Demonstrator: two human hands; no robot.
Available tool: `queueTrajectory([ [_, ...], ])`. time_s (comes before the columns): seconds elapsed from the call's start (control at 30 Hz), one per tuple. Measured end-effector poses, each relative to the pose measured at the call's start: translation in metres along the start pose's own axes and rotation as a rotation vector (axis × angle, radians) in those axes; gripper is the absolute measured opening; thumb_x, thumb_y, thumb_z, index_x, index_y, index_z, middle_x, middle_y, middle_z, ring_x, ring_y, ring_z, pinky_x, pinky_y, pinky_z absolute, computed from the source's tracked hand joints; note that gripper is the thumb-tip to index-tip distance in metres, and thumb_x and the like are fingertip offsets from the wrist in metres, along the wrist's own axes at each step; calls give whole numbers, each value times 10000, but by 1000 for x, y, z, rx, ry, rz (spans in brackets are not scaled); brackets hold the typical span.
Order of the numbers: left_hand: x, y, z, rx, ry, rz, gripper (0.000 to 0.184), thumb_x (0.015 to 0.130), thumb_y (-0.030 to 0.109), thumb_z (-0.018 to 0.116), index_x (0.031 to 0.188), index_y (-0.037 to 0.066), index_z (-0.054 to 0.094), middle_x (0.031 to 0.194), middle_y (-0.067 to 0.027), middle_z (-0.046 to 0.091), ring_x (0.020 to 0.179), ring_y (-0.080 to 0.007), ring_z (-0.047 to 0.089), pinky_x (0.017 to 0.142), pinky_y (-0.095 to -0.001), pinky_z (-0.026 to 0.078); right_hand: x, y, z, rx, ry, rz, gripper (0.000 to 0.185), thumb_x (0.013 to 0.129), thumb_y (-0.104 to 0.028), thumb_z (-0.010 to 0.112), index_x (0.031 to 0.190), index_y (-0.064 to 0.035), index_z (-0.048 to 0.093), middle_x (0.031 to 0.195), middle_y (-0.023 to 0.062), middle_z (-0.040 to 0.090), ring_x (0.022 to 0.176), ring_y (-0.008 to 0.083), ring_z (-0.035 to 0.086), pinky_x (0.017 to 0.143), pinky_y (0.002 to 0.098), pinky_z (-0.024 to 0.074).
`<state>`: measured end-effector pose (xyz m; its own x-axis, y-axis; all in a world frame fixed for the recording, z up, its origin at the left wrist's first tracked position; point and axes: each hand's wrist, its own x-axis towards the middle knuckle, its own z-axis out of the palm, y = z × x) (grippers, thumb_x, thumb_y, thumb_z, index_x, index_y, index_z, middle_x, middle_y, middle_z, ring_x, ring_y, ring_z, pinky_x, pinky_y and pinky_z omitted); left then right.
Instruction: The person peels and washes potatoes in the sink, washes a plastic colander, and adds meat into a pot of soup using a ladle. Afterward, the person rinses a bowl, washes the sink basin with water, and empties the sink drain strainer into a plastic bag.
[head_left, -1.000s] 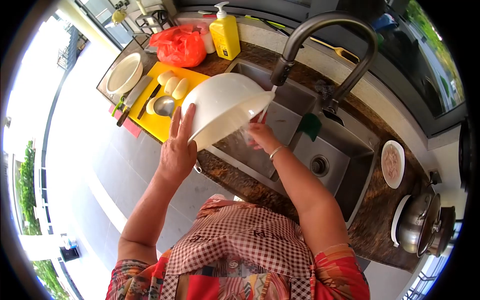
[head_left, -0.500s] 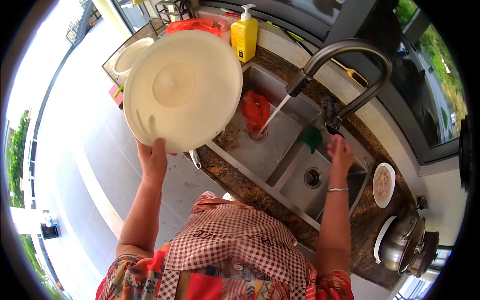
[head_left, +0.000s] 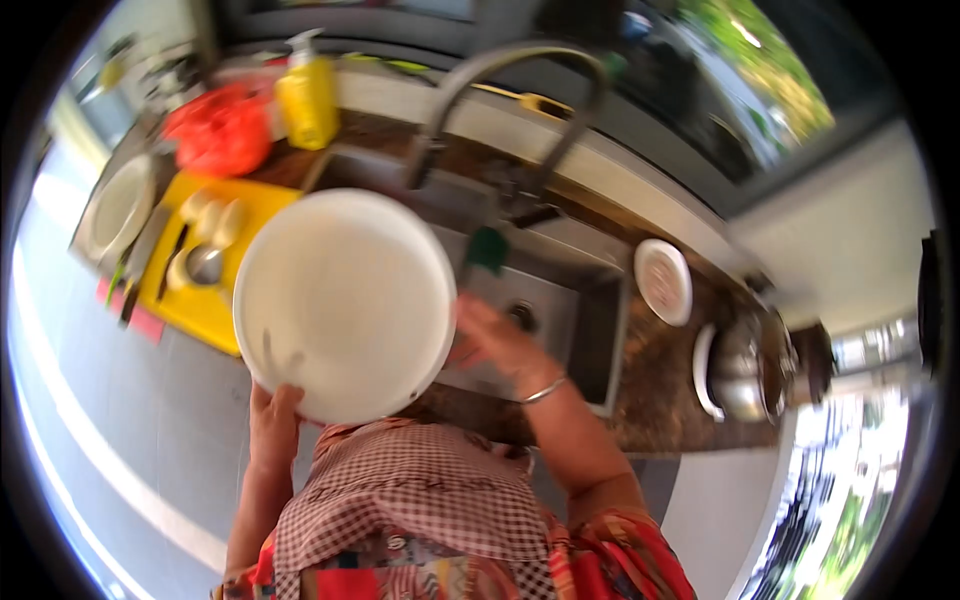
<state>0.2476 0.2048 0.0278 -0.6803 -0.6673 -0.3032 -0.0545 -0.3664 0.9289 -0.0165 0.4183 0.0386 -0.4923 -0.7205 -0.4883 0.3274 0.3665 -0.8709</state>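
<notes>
My left hand [head_left: 274, 425] grips the lower left rim of a large round white basin [head_left: 345, 300], thumb on top. The basin is held up in front of my apron, over the counter edge and the left part of the sink. My right hand [head_left: 500, 340] is at the basin's right rim, its fingers stretched out and apart. Blur hides whether the fingertips touch the rim. Behind the basin is the steel sink [head_left: 600, 345], and a curved tap [head_left: 500, 60] arches over it. A dark green object [head_left: 487, 250] rests on the sink divider.
Left of the basin, a yellow board [head_left: 200, 310] bears several pale pieces and a metal ladle-like utensil [head_left: 205, 265]. Behind stand a red plastic bag [head_left: 220, 130] and a yellow pump bottle [head_left: 308, 100]. A white dish [head_left: 664, 282] and a steel pot [head_left: 740, 365] stand to the right.
My view has turned right. The basin has come down closer to my body, and my right hand has moved from near the tap to its rim. The water stream no longer shows.
</notes>
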Motion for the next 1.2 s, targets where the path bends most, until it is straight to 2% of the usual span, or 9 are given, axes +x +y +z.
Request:
queueTrajectory([
  [0.2, 9, 19, 54, 33, -341, -244, 480, 986, 118, 504, 1446, 27, 401, 1092, -127, 654, 873, -214, 695, 655, -276, 592, -75, 60, 5, 124, 473, 5, 420, 897, -250, 629, 1215, 23, 606, 945, 87, 683, 816, 183, 664, 670, 332, 549],
  [0.4, 47, -1, 38, 357, -377, 47, 349, 1013, 147, 584, 1340, 26, 567, 982, -26, 675, 836, -94, 656, 704, -242, 530, -236, 135, -21, -75, 1167, -71, 334, 938, -251, 627, 1132, 21, 632, 1006, 167, 684, 889, 301, 662, 740, 430, 559],
  [0.73, 16, 44, -13, 252, -96, 59, 198, 976, 173, 654, 1069, -1, 673, 900, -8, 627, 807, -67, 568, 700, -247, 471, -285, 172, -79, -913, 1146, 273, 453, 975, -379, 627, 1087, 60, 627, 999, 251, 635, 927, 407, 616, 845, 502, 542],
  [0.83, -11, 94, 3, 101, -364, 294, 161, 955, 156, 667, 1005, 3, 675, 933, -67, 647, 851, -140, 612, 763, -292, 505, -285, 212, -117, 1027, 889, -65, 535, 971, -440, 591, 1196, 45, 572, 1154, 228, 593, 1074, 371, 560, 930, 519, 494],
  [0.9, -33, 138, 21, -28, -577, 543, 136, 946, 155, 675, 973, 22, 685, 926, -83, 648, 816, -169, 611, 736, -309, 499, -298, 235, -122, 2208, 358, -377, 598, 968, -481, 566, 1268, 34, 534, 1258, 212, 565, 1172, 347, 523, 987, 530, 462],
  [0.97, -50, 173, 41, -146, -722, 688, 130, 936, 166, 684, 958, 40, 706, 925, -79, 668, 802, -172, 615, 725, -312, 499, -274, 217, -94, 1118, 1043, -417, 671, 1002, -556, 440, 1339, 18, 522, 1347, 188, 553, 1193, 320, 522, 1029, 545, 428],
  [1.03, -62, 191, 63, -264, -832, 768, 126, 927, 178, 692, 943, 57, 727, 923, -75, 688, 787, -175, 618, 713, -316, 500, -276, 257, -96, 1126, 544, -684, 635, 986, -555, 498, 1266, 2, 618, 1200, 193, 663, 1100, 329, 608, 1004, 484, 470],
  [1.13, -78, 192, 96, -457, -911, 816, 124, 913, 195, 704, 920, 84, 759, 921, -69, 719, 766, -180, 623, 695, -321, 500, -250, 245, -61, 1073, 1432, -214, 533, 990, -446, 534, 1395, -103, 485, 1235, 88, 655, 928, 186, 634, 748, 344, 506],
  [1.2, -89, 183, 116, -603, -873, 841, 125, 904, 206, 713, 905, 101, 780, 920, -65, 739, 751, -183, 627, 683, -324, 500, -247, 238, -35, 983, 1319, -120, 637, 1007, -555, 461, 1488, -143, 399, 1349, 84, 590, 915, 154, 564, 854, 393, 446],
])
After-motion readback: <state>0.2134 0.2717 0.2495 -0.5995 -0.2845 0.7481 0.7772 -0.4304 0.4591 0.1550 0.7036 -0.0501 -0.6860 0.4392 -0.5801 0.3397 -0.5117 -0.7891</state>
